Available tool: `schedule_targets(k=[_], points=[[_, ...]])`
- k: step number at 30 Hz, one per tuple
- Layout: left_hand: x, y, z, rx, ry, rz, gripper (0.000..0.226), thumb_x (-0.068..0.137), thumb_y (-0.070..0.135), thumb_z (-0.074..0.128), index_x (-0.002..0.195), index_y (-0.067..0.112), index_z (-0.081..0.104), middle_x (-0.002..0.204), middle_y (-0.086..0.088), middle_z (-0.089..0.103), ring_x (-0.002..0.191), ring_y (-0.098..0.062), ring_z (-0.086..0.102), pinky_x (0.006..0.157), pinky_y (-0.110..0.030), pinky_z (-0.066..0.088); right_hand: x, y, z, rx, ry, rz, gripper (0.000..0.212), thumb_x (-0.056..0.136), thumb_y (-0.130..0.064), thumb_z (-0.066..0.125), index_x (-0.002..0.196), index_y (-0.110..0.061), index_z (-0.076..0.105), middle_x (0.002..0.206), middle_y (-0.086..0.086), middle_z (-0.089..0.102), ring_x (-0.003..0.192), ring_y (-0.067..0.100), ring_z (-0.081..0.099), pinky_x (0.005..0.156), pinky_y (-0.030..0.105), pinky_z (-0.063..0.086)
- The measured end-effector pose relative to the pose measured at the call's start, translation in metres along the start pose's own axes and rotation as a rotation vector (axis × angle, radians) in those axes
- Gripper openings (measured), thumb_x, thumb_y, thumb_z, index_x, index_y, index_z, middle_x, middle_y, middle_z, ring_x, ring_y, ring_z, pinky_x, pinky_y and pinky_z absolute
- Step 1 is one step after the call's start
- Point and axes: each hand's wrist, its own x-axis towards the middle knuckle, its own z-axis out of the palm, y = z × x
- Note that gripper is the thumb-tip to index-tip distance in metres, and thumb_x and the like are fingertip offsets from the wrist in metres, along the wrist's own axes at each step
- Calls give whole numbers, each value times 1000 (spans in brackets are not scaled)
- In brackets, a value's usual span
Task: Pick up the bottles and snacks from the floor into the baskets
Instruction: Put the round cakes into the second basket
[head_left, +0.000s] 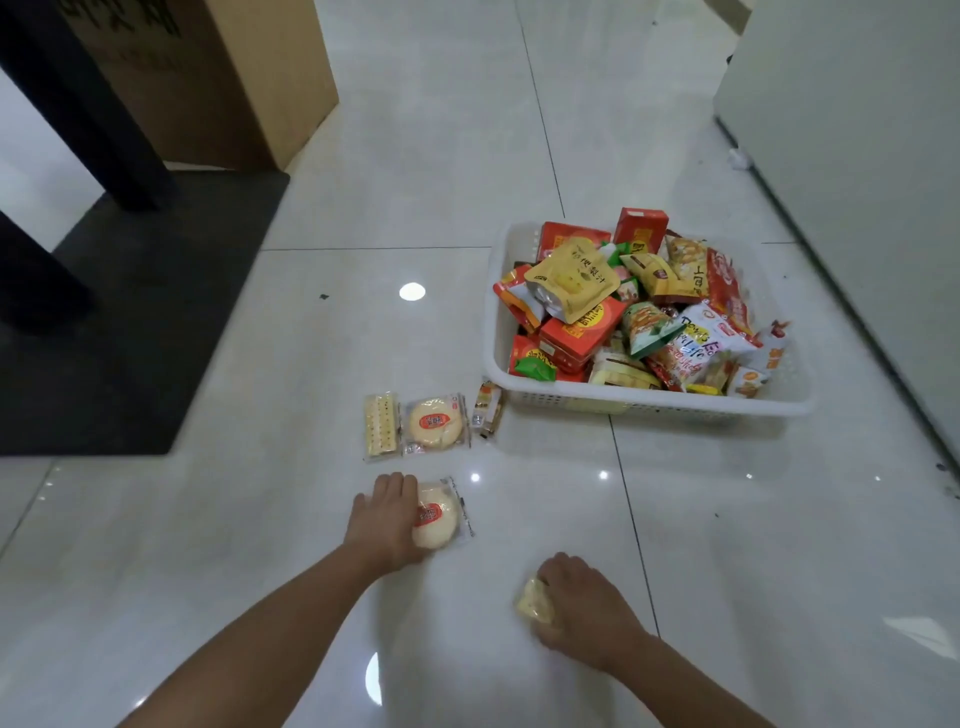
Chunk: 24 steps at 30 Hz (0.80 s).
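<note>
The white basket (649, 402) is already heaped with boxes and snack packets, so most of the collecting looks done. No bottles show on the floor here. Left of the basket's near-left corner lie three loose snacks: a small wafer bar (487, 409) just beside it, then a round rice cracker (435, 423), then a cracker strip (381, 425). Nearer the person than the basket, the left hand (387, 522) closes around a second round rice cracker packet (439, 514) on the tiles, and the right hand (584, 605) grips a small yellowish packet (532, 603) (too blurred to name). Five snacks remain.
</note>
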Motion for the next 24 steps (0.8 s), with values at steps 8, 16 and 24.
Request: schedule_targets(k=[8, 16, 24], points=[[30, 18, -106, 246, 711, 849, 72, 68, 36, 70, 128, 6, 43, 126, -14, 61, 115, -29, 58, 97, -40, 49, -2, 61, -103, 128, 611, 419, 44, 82, -30, 68, 119, -12, 53, 107, 8, 54, 99, 27, 56, 68, 34, 49], [91, 128, -244, -181, 665, 459, 85, 84, 48, 61, 149, 12, 19, 150, -9, 31, 136, -26, 32, 111, -41, 29, 50, 104, -262, 179, 933, 615, 56, 95, -42, 46, 141, -13, 34, 132, 13, 44, 116, 33, 49, 80, 36, 40], [129, 143, -207, 225, 142, 389, 79, 92, 65, 30, 153, 26, 0, 161, -3, -9, 145, -28, -18, 117, -52, -7, 99, 122, -252, -19, -39, 579, 65, 96, -57, 23, 151, -25, 12, 158, 13, 14, 145, 33, 12, 116, 56, 12]])
